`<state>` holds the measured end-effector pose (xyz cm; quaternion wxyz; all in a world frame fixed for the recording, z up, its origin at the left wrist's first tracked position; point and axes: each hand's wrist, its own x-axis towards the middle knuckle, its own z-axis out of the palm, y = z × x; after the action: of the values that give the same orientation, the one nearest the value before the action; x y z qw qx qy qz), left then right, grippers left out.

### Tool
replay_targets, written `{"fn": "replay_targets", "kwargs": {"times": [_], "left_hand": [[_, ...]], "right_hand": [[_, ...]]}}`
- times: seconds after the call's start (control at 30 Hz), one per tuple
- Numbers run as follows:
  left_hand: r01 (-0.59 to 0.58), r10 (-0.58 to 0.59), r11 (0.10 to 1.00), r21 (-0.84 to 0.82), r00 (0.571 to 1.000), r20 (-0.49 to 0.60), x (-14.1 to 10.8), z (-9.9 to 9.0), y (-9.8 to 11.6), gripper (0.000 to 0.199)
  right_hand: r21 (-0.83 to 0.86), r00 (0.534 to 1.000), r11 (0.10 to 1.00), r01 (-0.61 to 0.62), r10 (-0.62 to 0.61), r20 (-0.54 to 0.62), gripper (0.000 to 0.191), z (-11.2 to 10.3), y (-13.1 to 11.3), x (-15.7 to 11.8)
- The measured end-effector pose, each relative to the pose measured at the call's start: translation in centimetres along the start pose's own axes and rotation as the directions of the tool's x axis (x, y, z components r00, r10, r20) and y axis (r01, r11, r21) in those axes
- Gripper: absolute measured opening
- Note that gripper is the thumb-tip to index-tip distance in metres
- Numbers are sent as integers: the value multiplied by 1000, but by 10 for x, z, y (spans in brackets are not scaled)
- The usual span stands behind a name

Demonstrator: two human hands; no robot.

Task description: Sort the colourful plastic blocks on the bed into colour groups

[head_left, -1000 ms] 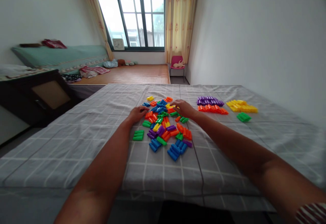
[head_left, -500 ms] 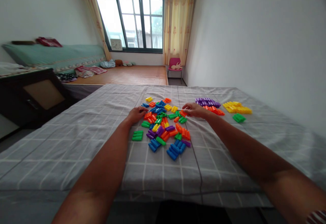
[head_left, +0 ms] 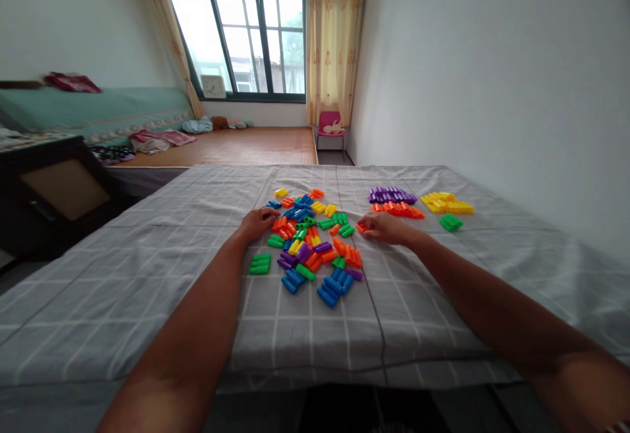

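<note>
A mixed heap of blue, orange, green, yellow and purple plastic pieces [head_left: 304,254] lies mid-table. At its left edge rests my left hand [head_left: 260,223], fingers bent beside orange and blue pieces; whether it grips one is too small to tell. Right of the heap, my right hand [head_left: 384,227] is closed on an orange piece [head_left: 363,227], just above the cloth. Beyond that hand is a row of orange pieces [head_left: 398,210], with purple pieces [head_left: 392,195] behind it. Yellow pieces [head_left: 447,203] and a small green group [head_left: 451,222] lie farther right.
A grey checked cloth [head_left: 197,256] covers the table. Behind it stand a low bed [head_left: 236,145] and a pink chair [head_left: 331,124]. A dark cabinet [head_left: 59,190] is at the left, a white wall [head_left: 482,92] at the right.
My right hand has drawn an orange piece away from the heap, toward the right and nearer to me. My left hand stays at the heap's left edge. The view has shifted slightly.
</note>
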<state>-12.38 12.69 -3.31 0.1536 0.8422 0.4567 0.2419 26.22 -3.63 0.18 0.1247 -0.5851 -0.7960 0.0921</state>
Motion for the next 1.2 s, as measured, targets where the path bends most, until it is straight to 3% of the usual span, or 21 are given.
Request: {"fn": "replay_targets", "kwargs": {"times": [0.17, 0.27, 0.43, 0.57, 0.67, 0.77, 0.93, 1.07, 1.2], "left_hand": [[5, -5, 1000, -7, 1000, -5, -2, -2, 5, 33], [3, -3, 1000, -6, 1000, -4, -2, -3, 7, 33], [3, -3, 1000, 3, 1000, -12, -1, -2, 5, 31], [4, -4, 1000, -21, 1000, -19, -1, -1, 5, 30], [6, -7, 999, -37, 1000, -23, -3, -1, 8, 30], [9, -10, 999, -39, 1000, -25, -5, -1, 11, 29], [6, -7, 999, -41, 1000, -24, -7, -1, 13, 29], [15, -16, 999, -49, 1000, -23, -5, 2, 9, 29], [13, -14, 999, -37, 1000, -25, -4, 4, 6, 30]], "right_hand": [[-105, 977, 979, -177, 162, -137, 28, -4, 38, -17], [-123, 969, 974, -192, 168, -182, 26, -1, 48, -20], [-162, 942, 962, -218, 165, -292, 29, 6, 43, -21], [-115, 924, 971, -209, 158, -348, 33, 2, 25, -16], [-49, 958, 995, -91, 74, -277, 30, -2, 1, 3], [-38, 976, 999, 9, -17, -218, 28, -2, -27, 41], [-84, 977, 996, 24, -41, -208, 33, 3, -62, 111], [-73, 981, 997, 35, -49, -190, 38, 7, -72, 142], [-59, 985, 998, 25, -35, -169, 37, 10, -70, 148]]}}
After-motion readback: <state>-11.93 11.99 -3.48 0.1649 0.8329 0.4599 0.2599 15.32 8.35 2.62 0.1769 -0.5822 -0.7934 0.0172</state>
